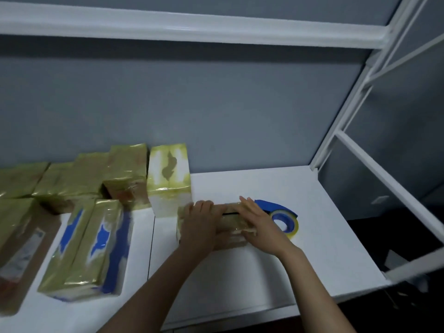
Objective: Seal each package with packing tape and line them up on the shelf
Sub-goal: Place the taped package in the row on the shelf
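A small tape-wrapped package [229,221] lies on the white shelf [312,236] in the middle of the view. My left hand [199,224] lies over its left end, fingers curled on it. My right hand [259,224] presses flat on its right end, fingers spread. Just behind my right hand rests a blue tape dispenser [281,215] with a roll of yellowish tape. A taped white box [169,181] stands upright right behind the package. Several taped packages [96,241] lie to the left.
A brown parcel with a label [21,251] lies at the far left. The white shelf frame [360,150] rises on the right, and an upper shelf board [192,25] runs overhead. A grey wall backs the shelf.
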